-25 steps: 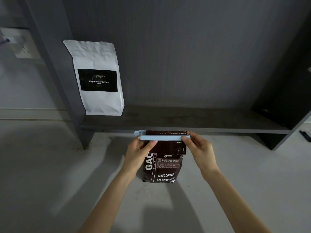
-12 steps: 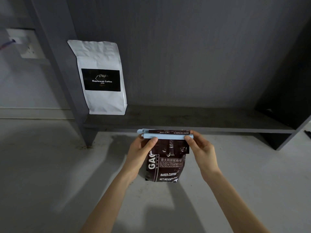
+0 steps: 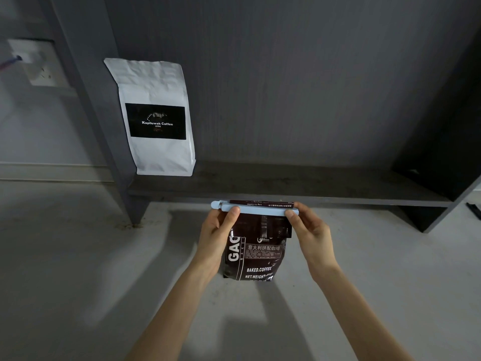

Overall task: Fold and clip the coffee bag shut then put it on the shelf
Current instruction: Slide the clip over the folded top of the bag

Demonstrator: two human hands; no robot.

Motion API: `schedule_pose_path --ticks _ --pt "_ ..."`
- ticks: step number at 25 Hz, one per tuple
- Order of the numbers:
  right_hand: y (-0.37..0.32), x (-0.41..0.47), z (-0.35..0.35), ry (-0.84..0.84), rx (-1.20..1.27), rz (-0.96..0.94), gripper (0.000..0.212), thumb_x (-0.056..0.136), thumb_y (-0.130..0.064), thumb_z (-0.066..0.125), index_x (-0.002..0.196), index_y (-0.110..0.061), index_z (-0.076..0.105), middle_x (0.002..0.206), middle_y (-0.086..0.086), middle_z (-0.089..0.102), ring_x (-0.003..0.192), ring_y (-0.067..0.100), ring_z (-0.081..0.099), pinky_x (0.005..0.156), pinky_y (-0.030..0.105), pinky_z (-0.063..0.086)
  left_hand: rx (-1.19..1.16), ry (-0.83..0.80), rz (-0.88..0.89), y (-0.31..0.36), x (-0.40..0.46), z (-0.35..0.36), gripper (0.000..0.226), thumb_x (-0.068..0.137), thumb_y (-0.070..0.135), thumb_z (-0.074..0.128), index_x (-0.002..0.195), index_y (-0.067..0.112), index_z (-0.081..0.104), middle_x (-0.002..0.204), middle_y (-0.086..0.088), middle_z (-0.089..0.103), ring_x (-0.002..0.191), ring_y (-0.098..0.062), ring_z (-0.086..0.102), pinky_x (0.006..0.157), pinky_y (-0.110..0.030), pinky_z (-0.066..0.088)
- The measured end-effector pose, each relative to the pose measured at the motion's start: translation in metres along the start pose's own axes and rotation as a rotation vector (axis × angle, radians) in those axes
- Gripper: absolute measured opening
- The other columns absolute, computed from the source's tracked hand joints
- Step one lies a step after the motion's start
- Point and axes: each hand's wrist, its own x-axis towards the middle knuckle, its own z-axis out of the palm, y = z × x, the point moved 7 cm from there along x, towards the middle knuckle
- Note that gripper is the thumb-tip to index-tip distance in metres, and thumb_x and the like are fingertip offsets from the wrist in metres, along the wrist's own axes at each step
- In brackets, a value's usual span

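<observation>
A dark brown coffee bag with white lettering stands upright on the pale floor, just in front of the shelf edge. Its top is folded over, and a long light-blue clip lies across the fold. My left hand grips the bag's left side, its thumb pressing the clip's left end. My right hand pinches the clip's right end between thumb and fingers. The low dark shelf board runs just behind the bag.
A white coffee bag with a black label stands on the shelf's left end, leaning against the grey back panel. A shelf upright rises at the left, a dark side panel at the right. A wall socket sits far left.
The clip's two bars have come together over the folded top. The view has shifted slightly; hands and bag stay in about the same place.
</observation>
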Motion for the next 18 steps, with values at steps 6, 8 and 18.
schedule_pose_path --ticks 6,8,18 --pt "0.0019 -0.0022 0.0002 0.028 0.005 0.001 0.013 0.084 -0.015 0.056 0.096 -0.015 0.061 0.08 -0.009 0.065 0.063 -0.01 0.062 0.054 0.005 0.048 -0.103 0.074 -0.025 -0.0034 -0.0042 0.0039 0.022 0.067 0.038 0.062 0.078 0.018 0.059 0.077 0.002 0.066 0.074 -0.013 0.065 0.069 -0.028 0.053" --pt "0.0023 -0.0031 -0.0003 0.032 -0.002 -0.005 0.009 0.083 -0.016 0.057 0.09 -0.02 0.062 0.08 -0.007 0.066 0.063 -0.009 0.062 0.054 0.005 0.048 -0.064 0.107 -0.01 -0.0023 -0.0041 0.0033 0.013 0.076 0.032 0.06 0.073 0.02 0.058 0.066 0.008 0.067 0.069 -0.009 0.064 0.065 -0.024 0.053" --pt "0.0001 -0.0056 0.0006 0.02 0.002 -0.027 0.012 0.083 -0.014 0.057 0.082 -0.025 0.061 0.079 -0.005 0.065 0.061 -0.008 0.061 0.055 0.005 0.047 -0.096 0.056 0.046 0.0055 -0.0042 0.0013 0.019 0.069 0.03 0.062 0.086 0.021 0.061 0.072 0.008 0.07 0.074 -0.009 0.066 0.068 -0.024 0.052"
